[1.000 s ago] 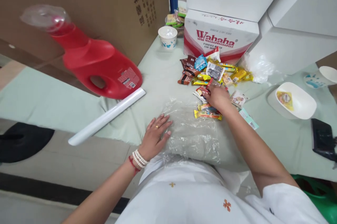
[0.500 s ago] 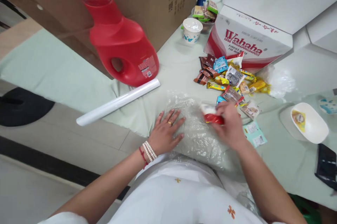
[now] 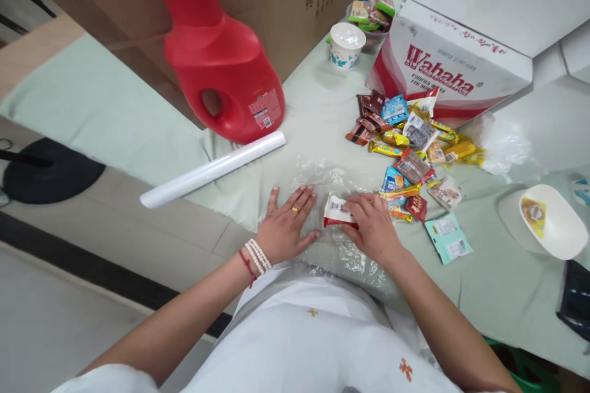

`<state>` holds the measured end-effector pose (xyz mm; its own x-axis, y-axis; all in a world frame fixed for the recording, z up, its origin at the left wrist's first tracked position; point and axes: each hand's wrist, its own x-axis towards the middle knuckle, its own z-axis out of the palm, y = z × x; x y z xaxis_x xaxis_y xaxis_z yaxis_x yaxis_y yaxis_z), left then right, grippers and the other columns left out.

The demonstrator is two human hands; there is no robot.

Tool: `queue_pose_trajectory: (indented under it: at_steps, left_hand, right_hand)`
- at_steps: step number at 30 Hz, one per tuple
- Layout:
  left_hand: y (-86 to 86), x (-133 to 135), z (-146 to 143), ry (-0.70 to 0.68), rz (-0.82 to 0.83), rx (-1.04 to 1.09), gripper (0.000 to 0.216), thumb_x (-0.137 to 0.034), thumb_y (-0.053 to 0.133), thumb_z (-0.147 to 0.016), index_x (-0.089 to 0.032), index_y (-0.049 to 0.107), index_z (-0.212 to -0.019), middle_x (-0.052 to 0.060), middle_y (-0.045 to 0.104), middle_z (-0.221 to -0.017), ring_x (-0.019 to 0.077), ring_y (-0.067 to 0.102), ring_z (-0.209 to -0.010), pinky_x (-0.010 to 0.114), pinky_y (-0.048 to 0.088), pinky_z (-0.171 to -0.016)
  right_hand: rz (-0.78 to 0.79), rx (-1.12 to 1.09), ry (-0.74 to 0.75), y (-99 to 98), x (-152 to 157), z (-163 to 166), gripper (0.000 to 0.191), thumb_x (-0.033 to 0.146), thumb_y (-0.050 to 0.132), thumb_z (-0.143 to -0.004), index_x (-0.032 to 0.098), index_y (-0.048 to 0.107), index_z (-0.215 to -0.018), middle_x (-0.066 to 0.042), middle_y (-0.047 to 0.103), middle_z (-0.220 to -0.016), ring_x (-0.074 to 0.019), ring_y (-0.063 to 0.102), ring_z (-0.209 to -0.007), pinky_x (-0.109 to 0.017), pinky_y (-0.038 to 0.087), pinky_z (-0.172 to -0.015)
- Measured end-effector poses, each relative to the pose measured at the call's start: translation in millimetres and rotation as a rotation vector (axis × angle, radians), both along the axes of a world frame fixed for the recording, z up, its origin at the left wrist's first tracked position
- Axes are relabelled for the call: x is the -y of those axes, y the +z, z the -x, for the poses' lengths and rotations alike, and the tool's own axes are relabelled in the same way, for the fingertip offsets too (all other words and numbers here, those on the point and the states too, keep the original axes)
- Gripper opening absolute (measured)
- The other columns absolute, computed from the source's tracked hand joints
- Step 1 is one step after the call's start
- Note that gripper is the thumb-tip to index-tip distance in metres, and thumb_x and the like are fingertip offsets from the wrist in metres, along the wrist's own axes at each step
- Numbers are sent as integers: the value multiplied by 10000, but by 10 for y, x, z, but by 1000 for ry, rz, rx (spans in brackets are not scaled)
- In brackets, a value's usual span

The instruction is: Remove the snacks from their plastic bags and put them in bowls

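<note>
Fingers (image 3: 360, 211) of your right hand (image 3: 378, 232) are closed about the red-and-white packet (image 3: 335, 210), with the thumb along its near edge; grip force cannot be told from this view. Your left hand (image 3: 281, 232) lies flat, fingers spread wide, on the left part of the clear film (image 3: 357, 258), as it did one second ago. At that time your right hand was among the snacks (image 3: 418, 133); half a second ago it carried the packet over the film. Now the packet lies on the film, between your hands. Judged result: this item is separated from the snacks, which remain heaped on the surface (image 3: 488, 288) beyond your right hand, but it is not yet released.
</note>
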<state>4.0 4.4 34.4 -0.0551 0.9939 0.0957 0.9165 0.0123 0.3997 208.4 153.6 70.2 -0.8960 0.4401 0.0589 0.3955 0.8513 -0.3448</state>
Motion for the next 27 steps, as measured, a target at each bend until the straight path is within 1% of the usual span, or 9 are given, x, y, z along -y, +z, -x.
queue_pose_trajectory:
  at_steps: [4,7,10,12,14,18,20,22,27]
  left_hand:
    - [-36,19,34,17,-38,-8,785,-513,578,-959,-193,331,-1632,205,359,-1665,384,361,-1540,683,-2,-1270]
    - [-26,169,84,34,-205,-6,641,-330,596,-933,-246,456,-1553,163,451,-1626,354,336,-1559,670,70,-1280]
    - [21,357,102,-194,-227,65,572,-136,578,-840,-326,603,-1380,83,570,-1546,294,410,-1528,626,118,-1301]
    - [50,425,79,-373,-80,112,608,-90,585,-788,-338,631,-1341,70,550,-1566,276,428,-1519,599,130,-1310]
    - [59,431,42,-438,51,126,641,-91,616,-787,-336,617,-1380,89,505,-1599,276,419,-1524,591,121,-1312]
    - [60,379,7,-339,95,183,420,-200,648,-922,-317,663,-1325,118,566,-1543,250,473,-1490,545,147,-1313]
    - [104,357,23,-266,124,277,299,-258,611,-971,-291,704,-1253,127,612,-1497,239,522,-1452,519,174,-1313]
    - [183,325,52,-211,170,383,279,-291,559,-1003,-282,723,-1229,127,653,-1448,232,582,-1397,504,215,-1308]
    - [415,173,115,-71,148,554,270,-382,551,-1019,-278,778,-1120,130,759,-1243,248,693,-1226,474,477,-1163]
  right_hand:
    - [0,-77,15,-28,29,-85,339,329,657,-959,197,639,-1270,-176,586,-1434,-361,494,-1275,-592,417,-1062]
    - [50,-253,90,64,97,-420,278,279,624,-971,203,635,-1239,-170,605,-1372,-314,537,-1253,-539,476,-1048]
    - [155,-215,310,162,102,-854,254,186,617,-956,205,653,-1207,-122,679,-1223,-259,588,-1191,-449,530,-1026]
    - [203,-82,421,157,43,-1078,320,201,657,-938,209,660,-1258,-119,667,-1308,-269,568,-1266,-445,532,-1058]
    - [224,5,470,73,-37,-1204,413,256,714,-915,224,652,-1322,-121,624,-1417,-289,531,-1346,-472,514,-1099]
    - [251,-40,481,-218,-112,-1238,330,317,722,-922,224,694,-1237,-116,663,-1383,-280,587,-1288,-486,526,-1083]
    - [245,-106,449,-332,-97,-1230,215,217,650,-953,225,712,-1158,-97,706,-1316,-260,626,-1228,-465,546,-1049]
    - [249,-160,427,-397,-80,-1237,247,125,587,-955,231,713,-1140,-82,729,-1276,-243,645,-1196,-444,555,-1034]
    - [301,-223,408,-429,-107,-1294,276,118,582,-952,227,700,-1177,-83,747,-1235,-230,665,-1153,-422,568,-1014]
